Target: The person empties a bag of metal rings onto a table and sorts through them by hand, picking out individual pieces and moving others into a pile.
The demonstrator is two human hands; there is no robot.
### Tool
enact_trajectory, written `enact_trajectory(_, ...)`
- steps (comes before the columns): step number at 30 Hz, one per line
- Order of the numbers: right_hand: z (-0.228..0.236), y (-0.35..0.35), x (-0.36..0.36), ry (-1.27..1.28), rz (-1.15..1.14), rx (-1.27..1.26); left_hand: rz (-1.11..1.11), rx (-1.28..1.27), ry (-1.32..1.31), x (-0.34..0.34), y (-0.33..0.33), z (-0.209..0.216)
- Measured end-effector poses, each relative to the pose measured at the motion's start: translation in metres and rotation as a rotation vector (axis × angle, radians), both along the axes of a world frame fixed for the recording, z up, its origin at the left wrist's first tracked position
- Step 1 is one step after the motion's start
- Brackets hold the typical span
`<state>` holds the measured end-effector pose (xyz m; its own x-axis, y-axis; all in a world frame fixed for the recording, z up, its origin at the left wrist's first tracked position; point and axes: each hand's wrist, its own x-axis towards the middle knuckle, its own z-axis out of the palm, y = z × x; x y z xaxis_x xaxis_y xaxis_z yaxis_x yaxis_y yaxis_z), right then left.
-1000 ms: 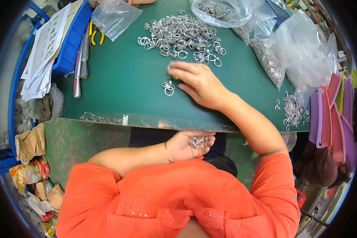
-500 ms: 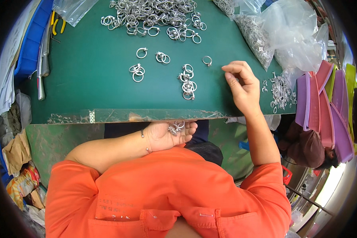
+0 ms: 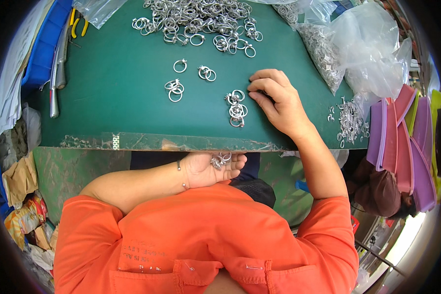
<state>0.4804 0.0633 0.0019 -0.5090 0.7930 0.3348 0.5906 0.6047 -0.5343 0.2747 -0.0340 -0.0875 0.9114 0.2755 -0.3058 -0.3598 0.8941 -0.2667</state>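
Observation:
My left hand (image 3: pixel 199 170) lies palm up below the table's front edge, fingers loosely curled, cradling several silver rings (image 3: pixel 220 160). Over the green tabletop, my right hand (image 3: pixel 281 105) has its fingers bent and the fingertips close to the thumb. Whatever they pinch, if anything, is hidden. Just left of those fingertips lies a short column of overlapping rings (image 3: pixel 237 110). Farther left are a pair of rings (image 3: pixel 207 73), a single ring (image 3: pixel 180 65) and another small cluster of rings (image 3: pixel 174 90).
A big heap of rings (image 3: pixel 196 17) covers the table's far middle. Clear bags (image 3: pixel 323 54) of small metal parts stand far right, with loose metal pieces (image 3: pixel 349 120) nearer. Yellow-handled pliers (image 3: pixel 78 24) and a metal tool (image 3: pixel 54 100) lie left. Purple and pink trays (image 3: pixel 397 137) stack beyond the right edge.
My right hand has moved left toward the ring column, and the lone ring beside it is now out of sight. My left hand keeps its rings. The whole view has shifted slightly.

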Motion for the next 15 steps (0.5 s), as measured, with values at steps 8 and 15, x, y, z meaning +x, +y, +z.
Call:
enact_trajectory(8, 0.006, -0.01, -0.012, 0.05, 0.08, -0.151, -0.011, -0.024, -0.027, 0.001, 0.001, 0.001)
enact_trajectory(15, 0.0, -0.004, -0.006, 0.076, 0.042, -0.096, 0.015, -0.015, -0.014, -0.002, 0.0, -0.001)
